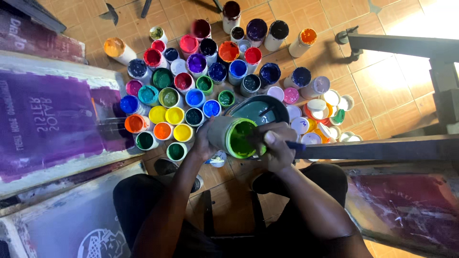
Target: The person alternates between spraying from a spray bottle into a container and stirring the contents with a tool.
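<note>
My left hand (204, 142) grips a grey jar of bright green paint (233, 137), tilted on its side with its open mouth facing right. My right hand (276, 145) holds a dark, blue-tipped stick (292, 145) whose end reaches into the jar's mouth. Just beyond the jar sits a larger round tub of grey-green paint (260, 110) with another stick lying in it. Both hands hover above my knees over a tiled floor.
Several open paint jars in many colours (191, 71) crowd the tiled floor ahead. Loose white lids (321, 114) lie to the right. A purple-stained printing screen (48, 119) leans at left, a reddish one (406, 205) at lower right, and a dark bar (382, 148) crosses right.
</note>
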